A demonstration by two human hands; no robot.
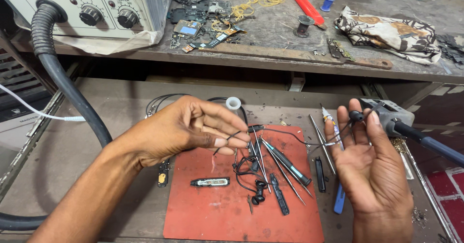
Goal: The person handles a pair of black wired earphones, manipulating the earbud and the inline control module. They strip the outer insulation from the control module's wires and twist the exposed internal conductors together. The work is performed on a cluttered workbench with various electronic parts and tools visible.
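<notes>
Two levels. Lower desk (96, 127), worn brown: red mat (212, 214) at centre carrying screwdrivers (285, 163), tweezers, black earphone wire (249, 175) and a small black strip part (210, 181). Thick black hose (72, 93) crosses the left side. Upper desk (290, 30), grey and scratched: beige control unit (92, 6), circuit board scraps (193, 11), rubber bands (256, 2), red-handled cutter (305, 5), patterned cloth (391, 33).

Red mat (217, 209), black earphone wire (290, 135), blue-handled tool (340, 199), perhaps floral-patterned cloth (386, 33).
</notes>
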